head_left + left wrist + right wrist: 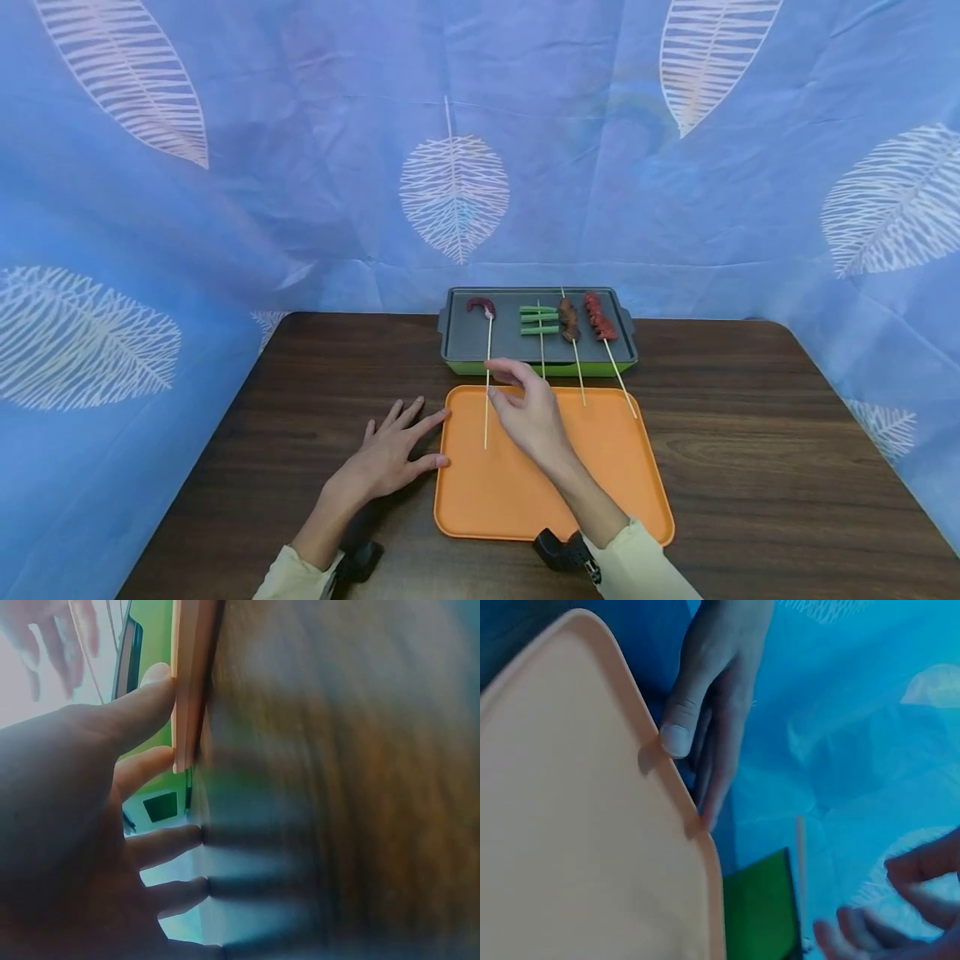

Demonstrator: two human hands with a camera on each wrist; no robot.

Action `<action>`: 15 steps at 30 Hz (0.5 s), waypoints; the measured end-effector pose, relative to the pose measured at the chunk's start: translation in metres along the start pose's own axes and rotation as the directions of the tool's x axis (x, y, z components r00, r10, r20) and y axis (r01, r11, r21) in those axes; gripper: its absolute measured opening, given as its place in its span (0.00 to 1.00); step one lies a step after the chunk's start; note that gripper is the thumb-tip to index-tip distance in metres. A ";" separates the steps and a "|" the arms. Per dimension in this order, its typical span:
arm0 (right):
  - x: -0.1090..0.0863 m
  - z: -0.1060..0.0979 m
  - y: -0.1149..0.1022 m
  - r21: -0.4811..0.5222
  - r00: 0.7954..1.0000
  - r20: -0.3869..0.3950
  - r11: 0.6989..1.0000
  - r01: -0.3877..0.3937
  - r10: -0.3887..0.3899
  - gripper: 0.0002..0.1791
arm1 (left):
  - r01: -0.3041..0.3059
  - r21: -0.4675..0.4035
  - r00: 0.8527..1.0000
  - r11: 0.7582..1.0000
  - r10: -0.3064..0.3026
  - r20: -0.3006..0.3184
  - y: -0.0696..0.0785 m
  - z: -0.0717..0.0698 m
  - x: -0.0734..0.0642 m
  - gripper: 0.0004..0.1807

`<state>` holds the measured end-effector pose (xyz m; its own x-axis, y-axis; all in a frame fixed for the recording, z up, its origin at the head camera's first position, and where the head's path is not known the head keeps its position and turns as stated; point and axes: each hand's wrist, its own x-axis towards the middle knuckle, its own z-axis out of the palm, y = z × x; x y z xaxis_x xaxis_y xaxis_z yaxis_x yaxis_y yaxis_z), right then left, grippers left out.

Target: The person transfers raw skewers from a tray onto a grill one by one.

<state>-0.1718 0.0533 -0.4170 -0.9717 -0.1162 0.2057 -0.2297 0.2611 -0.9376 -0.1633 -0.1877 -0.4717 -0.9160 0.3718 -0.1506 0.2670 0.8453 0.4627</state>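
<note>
My right hand (529, 412) hovers over the orange tray (510, 500), thumb and fingers parted at either side of a skewer's thin stick (486, 425). In the right wrist view, a gap shows between the thumb and fingers (922, 859), and the stick (802, 855) stands apart from them. That skewer carries a dark red curled piece (478, 303) like a tentacle; it lies on the left of a grey-topped grill pan (465, 337). My left hand (386, 458) is spread flat by the tray, thumb and index fingertip touching its left rim (181, 712), other fingertips on the table.
On the pan's right half lie a skewer of green stalks (540, 331), one of brown chunks (569, 321) and one of red chunks (598, 315), sticks pointing towards the tray. A dark wooden table (750, 458) carries everything; a blue leaf-patterned cloth (315, 167) hangs behind.
</note>
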 end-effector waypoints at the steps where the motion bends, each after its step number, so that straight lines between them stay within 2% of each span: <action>1: -0.003 -0.005 -0.001 0.011 1.000 0.017 1.000 0.017 -0.017 0.18 | -0.003 0.001 1.000 1.000 0.003 0.001 0.001 0.000 0.001 0.39; 5: -0.015 -0.025 -0.002 0.068 0.994 0.075 0.995 0.077 -0.083 0.19 | -0.004 -0.001 1.000 1.000 0.004 0.005 0.002 0.000 0.002 0.38; 15: -0.030 -0.061 0.003 0.034 0.965 0.051 0.966 0.255 -0.256 0.19 | -0.010 -0.013 1.000 1.000 0.010 0.000 -0.005 -0.007 -0.004 0.37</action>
<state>-0.1464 0.1161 -0.4089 -0.8761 -0.2283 0.4246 -0.4677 0.1897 -0.8633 -0.1634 -0.1962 -0.4676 -0.9134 0.3800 -0.1458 0.2720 0.8364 0.4758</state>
